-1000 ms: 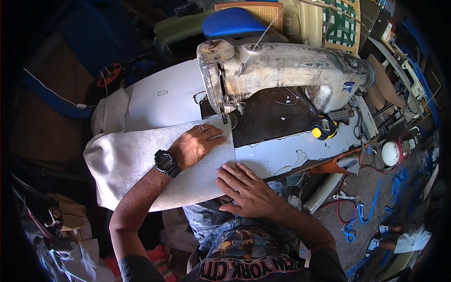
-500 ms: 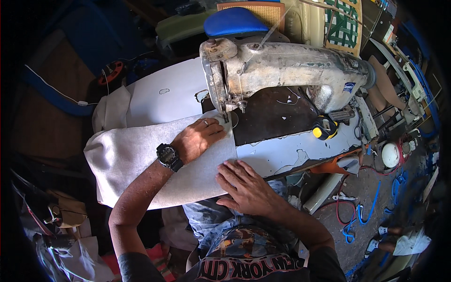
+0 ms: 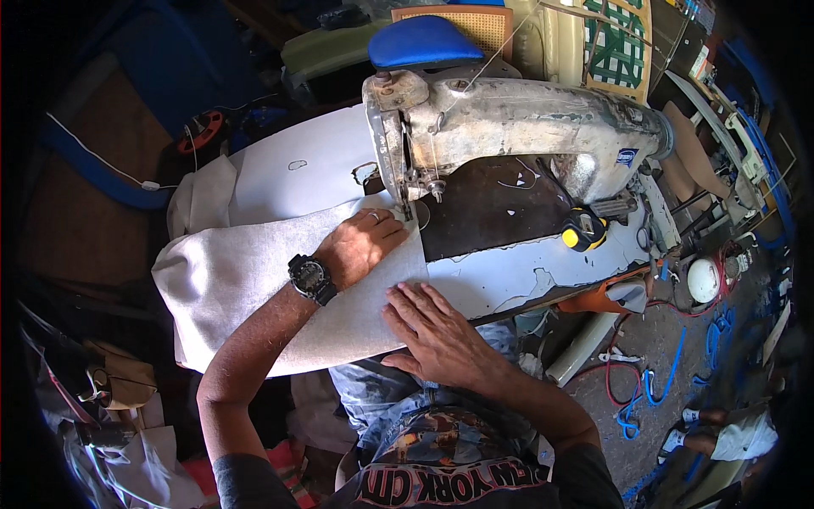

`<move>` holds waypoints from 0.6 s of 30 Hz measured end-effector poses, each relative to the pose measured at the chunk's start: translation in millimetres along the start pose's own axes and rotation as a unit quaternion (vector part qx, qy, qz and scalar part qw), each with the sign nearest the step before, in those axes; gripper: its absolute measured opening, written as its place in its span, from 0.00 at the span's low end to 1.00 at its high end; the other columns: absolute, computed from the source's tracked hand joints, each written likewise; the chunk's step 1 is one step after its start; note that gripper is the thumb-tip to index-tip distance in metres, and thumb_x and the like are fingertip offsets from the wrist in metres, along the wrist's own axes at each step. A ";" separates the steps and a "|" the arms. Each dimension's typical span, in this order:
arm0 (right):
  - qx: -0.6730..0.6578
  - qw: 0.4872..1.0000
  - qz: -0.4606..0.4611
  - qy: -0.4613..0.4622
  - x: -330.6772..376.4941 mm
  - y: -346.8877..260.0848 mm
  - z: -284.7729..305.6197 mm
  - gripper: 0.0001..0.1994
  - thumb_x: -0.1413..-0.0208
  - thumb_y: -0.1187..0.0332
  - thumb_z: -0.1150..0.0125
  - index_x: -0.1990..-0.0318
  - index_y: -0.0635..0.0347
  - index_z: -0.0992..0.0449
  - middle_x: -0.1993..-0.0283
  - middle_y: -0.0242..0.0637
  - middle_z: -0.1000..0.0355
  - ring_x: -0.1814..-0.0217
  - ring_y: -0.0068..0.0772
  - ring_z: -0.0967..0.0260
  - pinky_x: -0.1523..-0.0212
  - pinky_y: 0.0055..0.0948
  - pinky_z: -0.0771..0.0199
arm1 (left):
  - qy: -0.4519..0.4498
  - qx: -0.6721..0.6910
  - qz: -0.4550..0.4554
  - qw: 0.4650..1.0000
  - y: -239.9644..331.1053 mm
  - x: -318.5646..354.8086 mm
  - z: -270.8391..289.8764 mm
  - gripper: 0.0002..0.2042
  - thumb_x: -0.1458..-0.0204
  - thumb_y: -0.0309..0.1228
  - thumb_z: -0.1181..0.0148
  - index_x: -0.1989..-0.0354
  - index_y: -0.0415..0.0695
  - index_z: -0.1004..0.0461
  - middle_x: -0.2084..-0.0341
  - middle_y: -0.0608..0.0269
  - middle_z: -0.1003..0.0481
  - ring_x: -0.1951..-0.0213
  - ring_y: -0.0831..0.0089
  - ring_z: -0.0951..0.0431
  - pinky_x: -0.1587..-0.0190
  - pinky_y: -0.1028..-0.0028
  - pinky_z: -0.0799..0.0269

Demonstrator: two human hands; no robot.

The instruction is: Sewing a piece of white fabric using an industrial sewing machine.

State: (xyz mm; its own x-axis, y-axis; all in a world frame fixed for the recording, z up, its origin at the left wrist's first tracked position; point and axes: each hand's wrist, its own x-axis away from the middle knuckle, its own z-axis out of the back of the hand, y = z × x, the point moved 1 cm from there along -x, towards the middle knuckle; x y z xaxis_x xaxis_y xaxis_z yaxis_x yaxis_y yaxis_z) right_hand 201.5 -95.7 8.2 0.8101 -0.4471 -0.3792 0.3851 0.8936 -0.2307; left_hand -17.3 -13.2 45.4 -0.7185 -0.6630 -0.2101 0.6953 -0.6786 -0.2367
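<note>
A pale grey-white cloth [image 3: 229, 280] lies over the left part of the worktable, its right end under the needle of a worn, cream-coloured sewing machine [image 3: 543, 119]. Just in front of the presser foot [image 3: 408, 210], my left hand [image 3: 366, 244] bears down on the cloth with curled fingers held close together. Its thumb is hidden, and a black watch [image 3: 312, 280] sits on that wrist. My right hand [image 3: 437, 335] rests near the cloth's front right corner, fingers spread and stretched out, fingertips on the fabric. Thread [image 3: 500, 51] runs up from the machine's arm.
A yellow and black tape measure [image 3: 583, 229] lies on the tabletop [image 3: 500, 276], whose white surface is chipped. Behind the machine is a blue padded seat [image 3: 424, 42]. Blue strapping [image 3: 661, 382] and a red cord lie on the floor at right, near another person's legs [image 3: 704, 428].
My right hand has shifted slightly left and up the cloth. My left wrist has moved a little to the right, its fingers staying near the presser foot.
</note>
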 end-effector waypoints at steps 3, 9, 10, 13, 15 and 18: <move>0.007 1.000 -0.003 -0.005 3.6 -1.0 -5.4 0.39 0.33 0.38 0.49 0.35 0.71 0.30 0.28 0.58 0.37 0.22 0.56 0.45 0.21 0.55 0.50 | -0.009 -0.008 0.003 1.000 0.4 -1.4 -0.2 0.20 0.47 0.25 0.38 0.43 0.43 0.22 0.45 0.59 0.21 0.41 0.62 0.23 0.39 0.68 0.22; 0.016 1.000 -0.005 0.003 4.0 -2.1 -5.4 0.39 0.34 0.38 0.49 0.34 0.71 0.31 0.27 0.59 0.39 0.21 0.57 0.45 0.21 0.54 0.51 | -0.007 -0.022 0.004 1.000 2.1 -2.1 -1.2 0.19 0.45 0.26 0.39 0.44 0.43 0.22 0.46 0.59 0.21 0.43 0.61 0.22 0.40 0.68 0.22; 0.016 1.000 -0.005 0.004 3.9 -2.2 -5.7 0.40 0.34 0.38 0.49 0.34 0.71 0.31 0.27 0.60 0.39 0.22 0.57 0.45 0.21 0.54 0.51 | -0.008 -0.023 0.004 1.000 2.3 -2.2 -1.4 0.19 0.45 0.26 0.39 0.44 0.43 0.22 0.46 0.59 0.21 0.43 0.61 0.22 0.40 0.68 0.22; 0.015 1.000 -0.005 0.004 4.0 -2.1 -6.9 0.40 0.34 0.38 0.49 0.34 0.71 0.31 0.27 0.60 0.39 0.21 0.57 0.46 0.21 0.54 0.50 | -0.006 -0.018 0.006 1.000 3.1 -2.9 -1.3 0.18 0.45 0.26 0.40 0.44 0.43 0.22 0.47 0.58 0.21 0.43 0.61 0.22 0.40 0.67 0.23; 0.013 1.000 -0.006 0.003 3.8 -2.3 -7.0 0.40 0.34 0.38 0.49 0.34 0.71 0.32 0.27 0.60 0.39 0.21 0.57 0.46 0.21 0.54 0.50 | -0.019 -0.020 0.019 0.999 4.4 -3.6 -0.2 0.18 0.44 0.27 0.41 0.44 0.43 0.22 0.47 0.59 0.21 0.42 0.62 0.23 0.39 0.67 0.24; 0.004 1.000 -0.008 0.000 3.8 -2.5 -6.6 0.40 0.34 0.38 0.49 0.34 0.71 0.32 0.27 0.61 0.40 0.21 0.57 0.46 0.21 0.54 0.50 | -0.025 -0.019 0.020 0.999 4.1 -3.4 0.1 0.18 0.43 0.27 0.41 0.44 0.43 0.22 0.46 0.59 0.21 0.42 0.62 0.23 0.38 0.67 0.24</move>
State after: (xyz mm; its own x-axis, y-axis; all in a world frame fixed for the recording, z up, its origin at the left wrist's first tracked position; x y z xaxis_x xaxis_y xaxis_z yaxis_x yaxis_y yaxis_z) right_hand 200.7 -99.9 1.4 0.8035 -0.4617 -0.3758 0.4023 0.8864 -0.2289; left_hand -12.0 -13.8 45.2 -0.6881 -0.7047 -0.1729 0.7215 -0.6393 -0.2657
